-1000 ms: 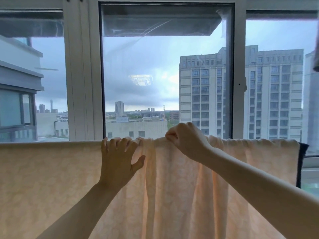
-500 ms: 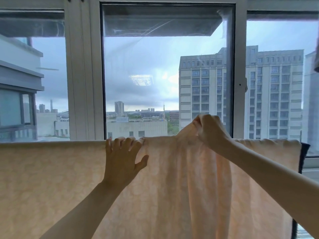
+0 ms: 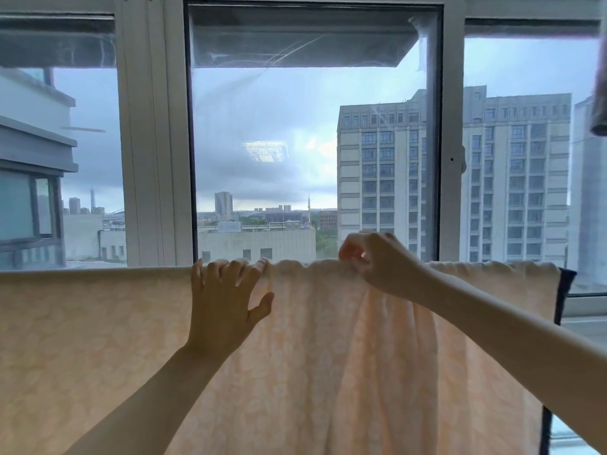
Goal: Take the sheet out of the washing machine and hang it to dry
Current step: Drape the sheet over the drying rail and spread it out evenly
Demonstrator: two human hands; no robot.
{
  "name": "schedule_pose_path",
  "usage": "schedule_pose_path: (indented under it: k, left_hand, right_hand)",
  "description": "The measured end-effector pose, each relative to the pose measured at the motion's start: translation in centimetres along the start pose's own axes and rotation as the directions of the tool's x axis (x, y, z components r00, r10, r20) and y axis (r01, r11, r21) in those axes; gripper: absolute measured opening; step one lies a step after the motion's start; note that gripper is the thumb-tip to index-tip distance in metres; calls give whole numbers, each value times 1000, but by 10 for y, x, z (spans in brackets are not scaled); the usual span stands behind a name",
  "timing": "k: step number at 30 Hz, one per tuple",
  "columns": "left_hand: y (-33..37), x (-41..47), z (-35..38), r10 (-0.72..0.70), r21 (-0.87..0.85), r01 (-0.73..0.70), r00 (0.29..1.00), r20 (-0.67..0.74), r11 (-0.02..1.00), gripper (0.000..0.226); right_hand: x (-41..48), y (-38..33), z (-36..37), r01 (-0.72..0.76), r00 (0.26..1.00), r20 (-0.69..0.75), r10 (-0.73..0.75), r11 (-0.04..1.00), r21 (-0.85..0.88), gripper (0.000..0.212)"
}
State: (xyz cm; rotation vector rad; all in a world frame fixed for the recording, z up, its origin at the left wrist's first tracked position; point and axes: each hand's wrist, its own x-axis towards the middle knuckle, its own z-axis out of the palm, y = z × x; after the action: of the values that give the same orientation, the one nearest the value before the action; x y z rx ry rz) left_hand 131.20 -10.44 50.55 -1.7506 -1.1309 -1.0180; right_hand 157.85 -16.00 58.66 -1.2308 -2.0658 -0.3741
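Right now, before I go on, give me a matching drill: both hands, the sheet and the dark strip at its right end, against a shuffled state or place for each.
1. left hand
2. right hand
3. sheet
4. dark strip

A. pinches the sheet's top edge
B. hangs draped in front of the window
C. runs down the sheet's right end
D. rests flat on the sheet, fingers straight

Pairs: 1-D, 2-A, 3-B, 4-C.

Overcast daylight through the window [image 3: 312,142], backlit dim foreground, glass glare, bowed wide-angle edges
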Motion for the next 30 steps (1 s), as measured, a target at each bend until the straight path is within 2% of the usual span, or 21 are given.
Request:
schedule_pose_path:
  k: [2, 8, 16, 25, 30]
  left_hand:
    - [-2, -1, 2, -1, 2, 1, 1000, -7, 1000, 51]
    - [-3, -1, 2, -6, 9, 6, 1000, -18, 1000, 51]
    - [2, -1, -3, 8, 5, -8, 1000, 12, 1000, 52]
    - [21, 5, -11, 4, -33, -2, 999, 52, 999, 48]
    - [44, 13, -9, 141, -50, -138, 989, 50, 989, 55]
  right_hand:
    - [0, -5, 9, 14, 1000, 21, -14, 1000, 12, 16]
    - [6, -6, 18, 31, 995, -96, -30, 1000, -1, 7]
    - [9, 3, 15, -103, 971, -215, 101, 995, 1, 19]
    - [7, 23, 7, -29, 991, -132, 26, 999, -21, 8]
    - [3, 30, 5, -62, 989, -135, 57, 997, -35, 6]
